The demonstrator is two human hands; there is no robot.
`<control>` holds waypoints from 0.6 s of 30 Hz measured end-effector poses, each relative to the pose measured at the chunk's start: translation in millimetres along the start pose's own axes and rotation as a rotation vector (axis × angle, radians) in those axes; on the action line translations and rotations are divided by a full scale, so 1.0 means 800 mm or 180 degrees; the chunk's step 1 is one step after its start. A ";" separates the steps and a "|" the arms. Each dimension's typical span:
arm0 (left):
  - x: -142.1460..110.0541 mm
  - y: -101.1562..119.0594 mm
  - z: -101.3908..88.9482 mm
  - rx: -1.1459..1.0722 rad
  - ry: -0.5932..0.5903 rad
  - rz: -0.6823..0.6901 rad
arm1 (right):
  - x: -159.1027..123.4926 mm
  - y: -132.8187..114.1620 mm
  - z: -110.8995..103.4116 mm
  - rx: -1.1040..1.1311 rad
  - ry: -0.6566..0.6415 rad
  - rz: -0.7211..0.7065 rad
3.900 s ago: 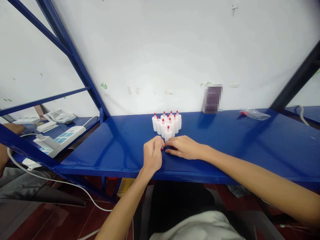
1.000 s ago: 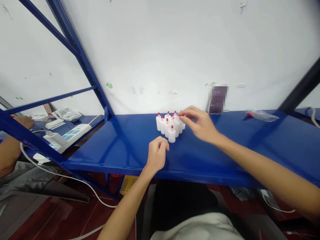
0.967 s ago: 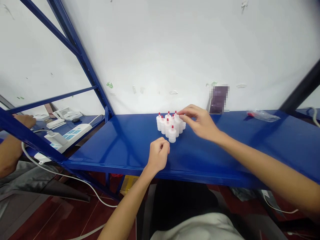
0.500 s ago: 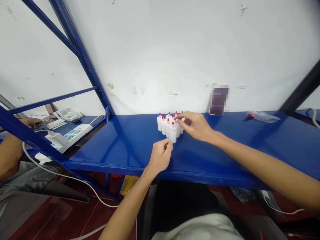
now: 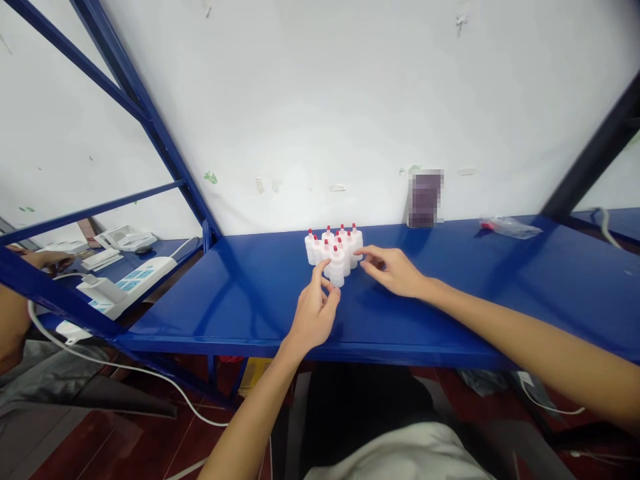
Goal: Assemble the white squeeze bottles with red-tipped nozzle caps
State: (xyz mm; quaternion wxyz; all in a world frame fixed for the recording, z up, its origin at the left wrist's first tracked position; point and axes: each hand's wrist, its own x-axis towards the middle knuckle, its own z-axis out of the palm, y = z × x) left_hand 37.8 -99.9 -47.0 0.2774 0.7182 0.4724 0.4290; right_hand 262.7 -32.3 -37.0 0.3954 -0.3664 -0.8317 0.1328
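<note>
Several small white squeeze bottles [image 5: 337,267] with red tips stand upright in a tight triangular cluster on the blue table [image 5: 240,287], one corner toward me. My left hand [image 5: 317,307] is at that near corner, its index finger stretched up along the side of the front bottles and its thumb close to the front one's base. Its fingers are apart and hold nothing that I can see. At the right side of the cluster is my right hand [image 5: 393,270], index finger reaching to the bottles, thumb a little below it, nothing between them.
A pixelated dark upright panel [image 5: 425,198] leans on the white wall. Right of it lies a clear plastic bag [image 5: 513,227] with something red. Past the blue frame post [image 5: 145,120] at left are a power strip [image 5: 143,277] and another person's hand [image 5: 53,261].
My right hand has come down from the bottle tips to the cluster's right side. The left hand's fingers have opened, the index now extended along the bottles. The view has shifted slightly.
</note>
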 end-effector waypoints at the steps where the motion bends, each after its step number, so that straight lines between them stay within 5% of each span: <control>1: 0.001 -0.002 0.000 0.0007 0.0002 -0.0052 | 0.001 -0.005 0.003 0.0062 -0.0045 -0.0024; 11: 0.007 -0.008 0.005 -0.0256 -0.0143 -0.0345 | 0.004 -0.025 0.019 0.0244 -0.0261 -0.0175; 18: 0.007 -0.007 0.002 -0.0805 0.0147 -0.0430 | 0.000 -0.011 0.014 0.0135 0.0078 -0.0091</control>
